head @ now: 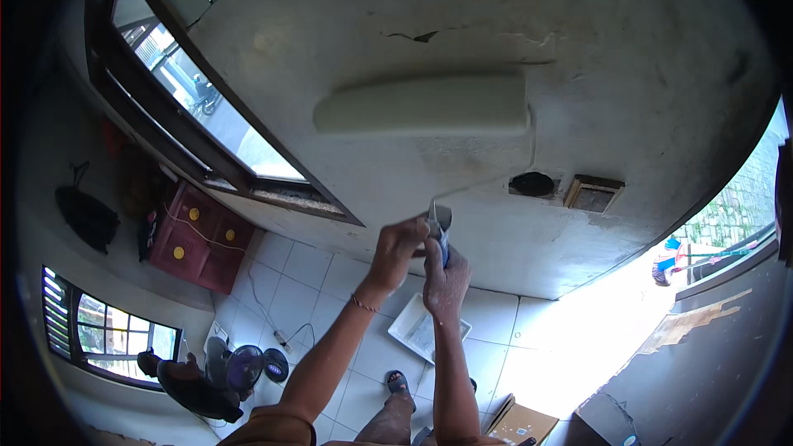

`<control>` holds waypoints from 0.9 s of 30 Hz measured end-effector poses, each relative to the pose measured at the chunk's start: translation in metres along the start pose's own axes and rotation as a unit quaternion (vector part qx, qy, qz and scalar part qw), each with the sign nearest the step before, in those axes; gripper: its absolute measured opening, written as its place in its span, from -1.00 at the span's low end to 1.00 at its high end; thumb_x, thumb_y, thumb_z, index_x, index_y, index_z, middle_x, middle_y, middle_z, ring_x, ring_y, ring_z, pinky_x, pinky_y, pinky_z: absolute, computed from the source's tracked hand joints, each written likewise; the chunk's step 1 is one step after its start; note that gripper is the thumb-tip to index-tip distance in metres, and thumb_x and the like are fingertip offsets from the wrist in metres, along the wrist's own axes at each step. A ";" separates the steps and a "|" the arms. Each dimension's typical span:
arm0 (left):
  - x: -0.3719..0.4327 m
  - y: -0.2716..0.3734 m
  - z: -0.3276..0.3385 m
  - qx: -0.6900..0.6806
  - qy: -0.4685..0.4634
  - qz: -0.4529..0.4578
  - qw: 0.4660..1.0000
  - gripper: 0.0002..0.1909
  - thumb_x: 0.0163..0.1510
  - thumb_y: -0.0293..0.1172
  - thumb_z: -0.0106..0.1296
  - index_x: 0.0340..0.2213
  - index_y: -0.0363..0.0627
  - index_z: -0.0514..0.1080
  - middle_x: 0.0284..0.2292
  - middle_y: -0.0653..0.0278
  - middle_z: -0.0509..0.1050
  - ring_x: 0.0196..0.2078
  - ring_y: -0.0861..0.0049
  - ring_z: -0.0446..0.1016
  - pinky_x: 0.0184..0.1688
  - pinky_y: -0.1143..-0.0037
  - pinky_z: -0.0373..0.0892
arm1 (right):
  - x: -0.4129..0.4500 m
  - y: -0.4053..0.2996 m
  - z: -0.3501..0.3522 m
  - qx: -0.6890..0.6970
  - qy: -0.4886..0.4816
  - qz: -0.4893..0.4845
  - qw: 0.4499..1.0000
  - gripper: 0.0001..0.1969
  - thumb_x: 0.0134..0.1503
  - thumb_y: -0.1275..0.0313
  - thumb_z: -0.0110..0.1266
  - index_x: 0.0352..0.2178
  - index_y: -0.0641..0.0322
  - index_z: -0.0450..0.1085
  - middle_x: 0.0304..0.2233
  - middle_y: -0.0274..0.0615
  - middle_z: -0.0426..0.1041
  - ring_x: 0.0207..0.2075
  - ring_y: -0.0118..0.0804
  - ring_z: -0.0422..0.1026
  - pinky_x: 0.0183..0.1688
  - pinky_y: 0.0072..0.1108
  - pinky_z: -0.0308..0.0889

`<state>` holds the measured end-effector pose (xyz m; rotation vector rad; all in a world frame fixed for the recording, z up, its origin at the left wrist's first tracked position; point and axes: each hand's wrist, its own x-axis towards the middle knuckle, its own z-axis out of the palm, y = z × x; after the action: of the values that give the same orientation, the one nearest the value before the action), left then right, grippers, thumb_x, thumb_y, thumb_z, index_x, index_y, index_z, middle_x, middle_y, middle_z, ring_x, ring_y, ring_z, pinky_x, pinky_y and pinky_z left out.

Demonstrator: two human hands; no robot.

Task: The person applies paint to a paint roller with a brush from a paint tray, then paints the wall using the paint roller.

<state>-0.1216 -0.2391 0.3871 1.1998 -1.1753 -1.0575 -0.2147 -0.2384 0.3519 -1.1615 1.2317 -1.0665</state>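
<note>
Both hands are raised together in front of the wall (619,74), near the middle of the view. My right hand (447,279) is closed around a small object with a blue part and a grey, blade-like top (440,215), perhaps a putty knife. My left hand (396,254) touches this object's upper part from the left with its fingertips; whether it grips it is hard to tell. A pale, rounded horizontal panel (427,105) sticks out from the wall above the hands. Right of the hands, the wall has a dark round hole (533,184) and a small framed recess (593,194).
A white rectangular tray (406,328) lies on the tiled floor below the hands. A cardboard box (523,422) is at the lower right. A purple fan (245,368), a power strip with cable (282,341) and a maroon cabinet (204,235) are at the left. Another person (195,384) is at the lower left.
</note>
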 end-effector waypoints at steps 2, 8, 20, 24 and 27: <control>-0.006 -0.031 -0.007 -0.014 -0.019 -0.030 0.999 -0.62 0.07 -0.13 -0.08 -0.34 -0.27 0.42 -0.45 0.34 0.44 -0.40 0.70 0.41 -0.36 0.65 0.40 | -0.002 0.027 0.001 -0.003 0.014 0.010 1.000 -0.51 0.02 0.04 -0.11 -0.47 0.37 0.38 -0.63 0.17 0.33 -0.51 0.14 0.35 -0.41 -0.34 0.24; -0.038 -0.118 -0.012 -0.010 -0.023 -0.128 0.991 -0.66 0.07 -0.16 -0.06 -0.35 -0.26 0.43 -0.48 0.37 0.43 -0.41 0.71 0.40 -0.36 0.64 0.40 | -0.021 0.122 0.005 -0.004 0.011 0.071 0.997 -0.51 0.03 0.06 -0.12 -0.46 0.41 0.38 -0.66 0.15 0.32 -0.56 0.10 0.33 -0.43 -0.32 0.21; -0.074 -0.175 -0.004 -0.006 -0.017 -0.191 0.981 -0.68 0.09 -0.21 -0.08 -0.50 -0.27 0.41 -0.52 0.37 0.40 -0.42 0.74 0.35 -0.38 0.66 0.35 | -0.049 0.182 -0.005 -0.027 0.015 0.152 0.988 -0.44 0.05 0.00 -0.16 -0.63 0.39 0.36 -0.80 -0.12 0.27 -0.70 -0.24 0.30 -0.56 -0.41 0.16; -0.071 -0.160 -0.006 0.006 0.005 -0.108 0.994 -0.69 0.08 -0.28 -0.05 -0.59 -0.29 0.37 -0.53 0.38 0.37 -0.43 0.73 0.30 -0.30 0.64 0.26 | -0.046 0.154 -0.004 -0.024 0.026 0.126 0.991 -0.48 0.03 0.03 -0.12 -0.56 0.40 0.37 -0.76 0.01 0.28 -0.66 -0.07 0.33 -0.53 -0.37 0.19; -0.049 -0.137 -0.004 0.002 -0.003 -0.047 0.999 -0.70 0.07 -0.28 -0.05 -0.56 -0.31 0.40 -0.46 0.34 0.40 -0.39 0.72 0.31 -0.28 0.64 0.26 | -0.026 0.121 -0.013 -0.062 0.011 0.084 0.994 -0.54 0.00 0.08 -0.06 -0.51 0.39 0.37 -0.72 0.13 0.29 -0.61 0.11 0.33 -0.50 -0.33 0.20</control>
<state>-0.1211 -0.2020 0.2459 1.2656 -1.1340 -1.1302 -0.2320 -0.1987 0.2356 -1.1201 1.4036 -0.8881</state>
